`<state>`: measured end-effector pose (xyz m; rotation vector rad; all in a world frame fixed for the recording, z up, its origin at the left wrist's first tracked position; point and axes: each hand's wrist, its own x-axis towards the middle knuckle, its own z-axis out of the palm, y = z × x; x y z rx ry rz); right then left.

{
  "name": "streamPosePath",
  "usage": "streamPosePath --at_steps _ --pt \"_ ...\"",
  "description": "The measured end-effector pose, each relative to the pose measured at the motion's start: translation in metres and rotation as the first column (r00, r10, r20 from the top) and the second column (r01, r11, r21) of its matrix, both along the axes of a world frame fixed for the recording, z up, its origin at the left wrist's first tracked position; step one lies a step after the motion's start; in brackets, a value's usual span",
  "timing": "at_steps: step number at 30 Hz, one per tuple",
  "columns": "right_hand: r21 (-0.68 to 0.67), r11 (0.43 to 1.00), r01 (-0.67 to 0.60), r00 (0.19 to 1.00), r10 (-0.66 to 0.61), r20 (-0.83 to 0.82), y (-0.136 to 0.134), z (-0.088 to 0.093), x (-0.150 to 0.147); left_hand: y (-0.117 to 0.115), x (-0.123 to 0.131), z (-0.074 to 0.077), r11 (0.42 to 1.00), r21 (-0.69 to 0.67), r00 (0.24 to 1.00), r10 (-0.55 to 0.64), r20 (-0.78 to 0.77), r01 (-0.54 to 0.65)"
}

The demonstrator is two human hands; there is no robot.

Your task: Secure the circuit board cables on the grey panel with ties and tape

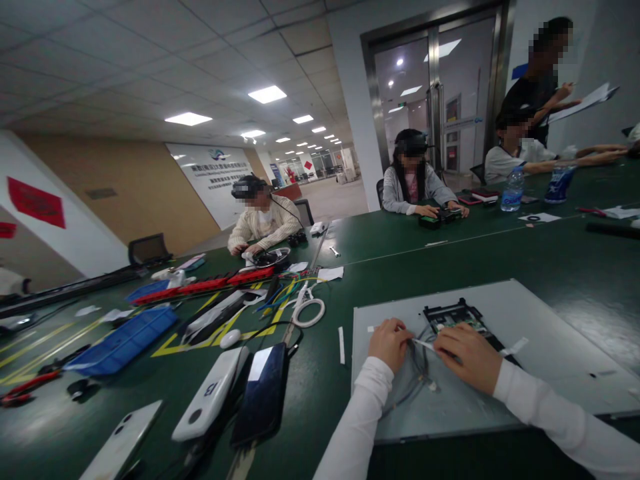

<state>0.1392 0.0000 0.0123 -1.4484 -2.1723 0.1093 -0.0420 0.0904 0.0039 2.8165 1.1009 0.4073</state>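
A large grey metal panel point(545, 340) lies flat on the green table. Over its left part, my left hand point(390, 343) pinches one end of a small white strip point(423, 344). The fingers of my right hand point(467, 353) are closed on the strip's other end. Thin grey cables point(419, 367) hang beneath the strip and spread over the panel. Behind my right hand sits a black bracket with a circuit board point(453, 312), partly covered by that hand.
Left of the panel lie a dark phone point(260, 400), a white power bank point(213, 393), a white phone point(123, 440), a blue tray point(123, 343), a white cable coil point(309, 312) and red power strips point(200, 287). Several people sit or stand across the table point(380, 267), near bottles point(513, 190).
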Motion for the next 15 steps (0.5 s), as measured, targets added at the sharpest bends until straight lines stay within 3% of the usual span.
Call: streamPosePath --at_steps 15 --pt "0.015 1.000 -0.012 1.000 0.012 0.004 -0.0016 -0.0032 -0.0005 -0.0032 0.0034 0.0062 0.997 0.064 0.989 -0.025 -0.148 0.035"
